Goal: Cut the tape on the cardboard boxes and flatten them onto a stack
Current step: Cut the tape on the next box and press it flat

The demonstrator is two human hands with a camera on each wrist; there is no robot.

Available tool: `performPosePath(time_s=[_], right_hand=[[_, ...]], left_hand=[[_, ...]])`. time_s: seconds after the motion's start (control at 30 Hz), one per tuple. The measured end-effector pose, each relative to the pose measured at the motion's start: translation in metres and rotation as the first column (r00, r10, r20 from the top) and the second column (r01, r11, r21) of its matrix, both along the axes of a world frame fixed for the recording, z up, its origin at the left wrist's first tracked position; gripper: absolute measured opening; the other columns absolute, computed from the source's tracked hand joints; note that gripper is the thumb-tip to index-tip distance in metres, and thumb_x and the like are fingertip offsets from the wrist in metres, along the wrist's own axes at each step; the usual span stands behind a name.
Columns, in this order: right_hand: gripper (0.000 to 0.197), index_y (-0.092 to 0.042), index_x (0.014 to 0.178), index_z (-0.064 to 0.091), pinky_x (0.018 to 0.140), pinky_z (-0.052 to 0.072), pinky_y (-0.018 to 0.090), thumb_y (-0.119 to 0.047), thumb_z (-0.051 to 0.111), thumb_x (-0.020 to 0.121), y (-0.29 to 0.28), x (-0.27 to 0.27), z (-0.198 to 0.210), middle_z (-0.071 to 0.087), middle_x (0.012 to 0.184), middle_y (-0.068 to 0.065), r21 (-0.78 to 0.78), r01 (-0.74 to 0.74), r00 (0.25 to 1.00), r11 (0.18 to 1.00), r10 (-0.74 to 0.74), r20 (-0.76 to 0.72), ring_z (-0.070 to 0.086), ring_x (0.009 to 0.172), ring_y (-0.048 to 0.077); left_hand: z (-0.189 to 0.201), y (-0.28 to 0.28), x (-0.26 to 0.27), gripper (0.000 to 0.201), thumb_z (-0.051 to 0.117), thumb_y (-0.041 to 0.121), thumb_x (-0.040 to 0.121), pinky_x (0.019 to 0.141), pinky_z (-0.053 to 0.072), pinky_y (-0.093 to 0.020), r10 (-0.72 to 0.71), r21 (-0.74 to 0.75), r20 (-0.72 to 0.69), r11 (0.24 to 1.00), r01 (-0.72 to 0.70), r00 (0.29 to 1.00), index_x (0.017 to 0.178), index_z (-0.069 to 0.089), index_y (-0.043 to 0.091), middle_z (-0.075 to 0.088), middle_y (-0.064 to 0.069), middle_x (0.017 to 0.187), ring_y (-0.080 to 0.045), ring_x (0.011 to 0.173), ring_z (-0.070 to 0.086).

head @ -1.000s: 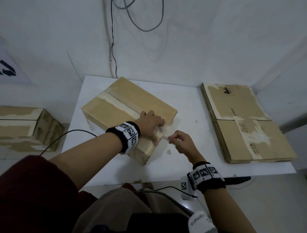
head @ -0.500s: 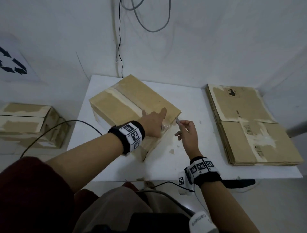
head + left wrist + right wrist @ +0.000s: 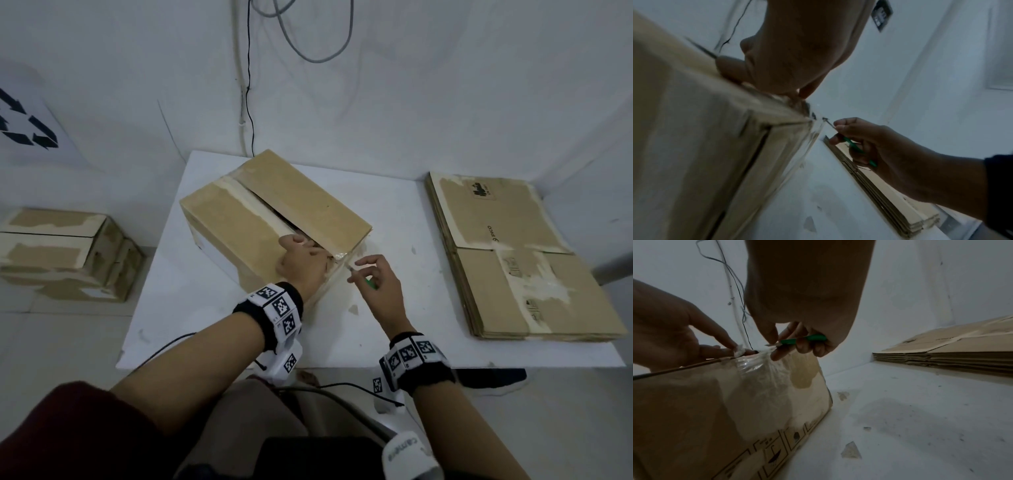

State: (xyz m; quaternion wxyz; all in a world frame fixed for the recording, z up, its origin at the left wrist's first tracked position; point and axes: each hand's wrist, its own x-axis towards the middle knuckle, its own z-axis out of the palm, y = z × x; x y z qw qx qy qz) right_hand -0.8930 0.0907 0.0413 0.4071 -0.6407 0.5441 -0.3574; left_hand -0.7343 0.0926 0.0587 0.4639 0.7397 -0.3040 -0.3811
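A taped cardboard box (image 3: 274, 212) sits on the white table (image 3: 394, 219), its top seam split open along the near part. My left hand (image 3: 301, 260) rests at the near end of that seam, thumb on top and fingertips hooked over the flap edge. My right hand (image 3: 373, 284) grips a green-handled cutter (image 3: 803, 339), whose blade touches the crumpled clear tape (image 3: 760, 363) at the box's upper end corner. In the left wrist view the cutter (image 3: 859, 151) points at that corner.
A stack of flattened boxes (image 3: 513, 257) lies on the table's right side. Another taped box (image 3: 61, 253) stands on the floor at the left. Cables (image 3: 250, 85) hang down the wall behind. Paper scraps (image 3: 352, 310) lie near the box.
The right hand swung the cutter up beside the box, then brought the blade to the taped top corner. The left hand shifted from lying flat on top to the seam's end.
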Motion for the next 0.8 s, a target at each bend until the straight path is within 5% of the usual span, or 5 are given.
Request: performPosePath(time_s=[0.07,0.17,0.33,0.53,0.8], right_hand=[[0.006,-0.015,0.093,0.060,0.057,0.037,0.010,-0.014,0.066,0.091,0.003,-0.002,-0.002,0.070,0.082,0.001,-0.040,-0.052,0.998,0.998,0.050,-0.045,0.055,0.062,-0.002],[0.006,-0.015,0.088,0.061,0.056,0.037,0.009,-0.013,0.067,0.090,0.002,-0.002,-0.003,0.068,0.081,0.001,-0.084,-0.099,0.991,0.992,0.090,-0.103,0.052,0.062,0.000],[0.009,-0.016,0.092,0.060,0.063,0.048,0.016,-0.020,0.068,0.090,-0.004,0.001,-0.003,0.069,0.081,0.000,-0.106,-0.129,0.988,0.986,0.119,-0.103,0.066,0.079,0.013],[0.014,-0.009,0.080,0.060,0.064,0.037,0.008,-0.014,0.068,0.090,-0.008,0.011,-0.005,0.067,0.079,0.002,-0.170,-0.109,0.980,0.979,0.077,-0.184,0.057,0.073,0.006],[0.024,-0.022,0.078,0.053,0.064,0.036,0.004,-0.004,0.063,0.090,-0.024,0.022,-0.001,0.055,0.071,-0.013,-0.227,-0.047,0.972,0.973,-0.008,-0.233,0.051,0.069,0.001]], left_hand=[[-0.002,0.000,0.000,0.039,0.062,0.009,0.081,0.105,0.035,-0.039,0.035,0.009,-0.011,0.999,-0.035,0.999,0.103,0.032,0.018,0.070,0.010,0.085,0.000,0.079,0.057],[0.002,-0.001,-0.002,0.046,0.073,0.019,0.078,0.104,0.035,-0.033,0.047,0.041,-0.058,0.998,-0.045,0.997,0.103,0.035,0.018,0.061,0.020,0.073,-0.005,0.092,0.059],[0.000,-0.004,-0.001,0.045,0.076,0.021,0.075,0.089,0.040,-0.023,0.094,0.082,-0.081,0.993,-0.087,0.992,0.103,0.039,0.021,0.069,0.013,0.087,-0.011,0.101,0.060],[-0.003,-0.003,0.000,0.042,0.076,0.018,0.076,0.066,0.032,-0.007,0.074,0.054,-0.107,0.996,-0.069,0.991,0.101,0.041,0.021,0.067,0.017,0.072,-0.002,0.093,0.063],[-0.016,-0.009,0.000,0.040,0.077,0.029,0.075,0.093,0.041,-0.023,0.038,0.053,-0.076,0.998,-0.034,0.996,0.096,0.043,0.027,0.068,0.022,0.066,-0.008,0.105,0.060]])
